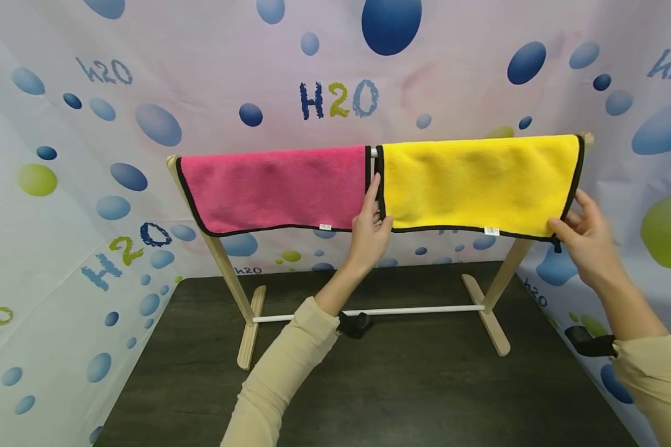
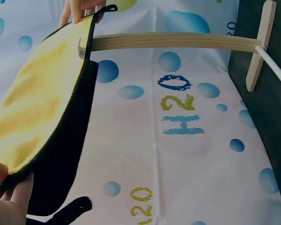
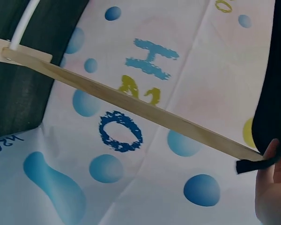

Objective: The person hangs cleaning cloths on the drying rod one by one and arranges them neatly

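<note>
A yellow towel [image 1: 481, 183] with black edging hangs over the top bar of a wooden rack [image 1: 229, 273]. My left hand [image 1: 371, 230] pinches its lower left corner, thumb in front and fingers behind. At the lower right corner, my right hand [image 1: 588, 239] pinches the edge near a black hanging loop [image 1: 556, 244]. In the left wrist view the towel [image 2: 42, 93] stands out from the rack, its dark underside showing. Left of it a pink towel [image 1: 279, 189] hangs on the same bar, just beside my left hand.
The rack stands on a dark tabletop [image 1: 414, 372], on two wooden feet [image 1: 485, 316] joined by a white lower rod [image 1: 414, 310]. Behind and at the sides is a printed backdrop [image 1: 201, 74] with blue and green drops. White labels [image 1: 491, 231] show on the towels' lower edges.
</note>
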### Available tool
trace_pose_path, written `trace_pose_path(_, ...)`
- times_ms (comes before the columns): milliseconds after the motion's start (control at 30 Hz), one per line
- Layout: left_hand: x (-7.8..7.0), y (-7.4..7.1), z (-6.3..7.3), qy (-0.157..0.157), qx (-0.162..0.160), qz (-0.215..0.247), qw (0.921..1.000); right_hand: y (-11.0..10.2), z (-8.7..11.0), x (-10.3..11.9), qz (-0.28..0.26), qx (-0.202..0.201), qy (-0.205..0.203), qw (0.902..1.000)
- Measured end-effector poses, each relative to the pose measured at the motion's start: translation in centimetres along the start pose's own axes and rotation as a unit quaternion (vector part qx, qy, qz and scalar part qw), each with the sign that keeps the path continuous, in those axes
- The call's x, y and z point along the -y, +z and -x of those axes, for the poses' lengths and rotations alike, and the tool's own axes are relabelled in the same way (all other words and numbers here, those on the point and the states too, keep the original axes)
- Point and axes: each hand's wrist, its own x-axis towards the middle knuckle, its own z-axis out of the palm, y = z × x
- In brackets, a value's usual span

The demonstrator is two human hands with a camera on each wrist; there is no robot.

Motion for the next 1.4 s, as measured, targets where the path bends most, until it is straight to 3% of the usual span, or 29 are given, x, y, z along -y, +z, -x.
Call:
trace_pose_path(200, 0.3, 0.2, 0.1, 0.018, -0.022, -0.008, 0.9996, 0.0, 0.2, -0.5, -0.002, -0.017, -0.021, 0.9996)
trace_pose_path(367, -0.1, 0.2, -0.4, 0.029, -0.038, -0.007, 0.9988, 0.3, -0.5, 0.4, -0.036, -0.016, -0.049, 0.9980)
trace_pose_path(600, -0.8, 0.3, -1.3, 0.029, -0.034, 0.006, 0.9990, 0.5, -1.8, 1.8, -0.058, -0.041, -0.050, 0.9962)
trace_pose_path(900, -0.4, 0.4, -0.6, -0.005, -0.033, 0.006, 0.9994, 0.3, -1.0, 0.1, -0.025, -0.050, -0.037, 0.9977)
trace_pose_path(1167, -3.3, -0.1, 0.4, 0.005, -0.037, -0.011, 0.9992, 0.6, 0.0, -1.0, -0.011, -0.066, -0.058, 0.9961)
trace_pose_path(1400, -3.3, -0.2, 1.0, 0.003, -0.038, -0.024, 0.9990, 0.5, 1.2, -1.6, -0.010, -0.083, -0.052, 0.9951)
